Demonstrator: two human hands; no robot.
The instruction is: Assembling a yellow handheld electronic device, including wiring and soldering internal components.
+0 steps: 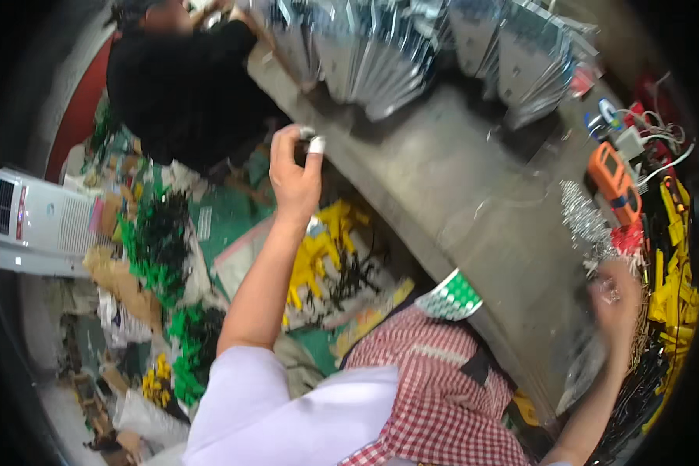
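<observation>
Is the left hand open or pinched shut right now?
Pinched: the left hand is raised beside the bench edge, fingers curled around a small white piece.

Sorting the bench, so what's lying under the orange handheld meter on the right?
The orange meter lies on the grey workbench among red and white wires. What sits directly beneath it is covered.

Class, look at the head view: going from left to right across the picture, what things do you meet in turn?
White appliance → green and black parts → left hand → yellow parts → grey workbench → orange meter → right hand → yellow pieces.
</observation>
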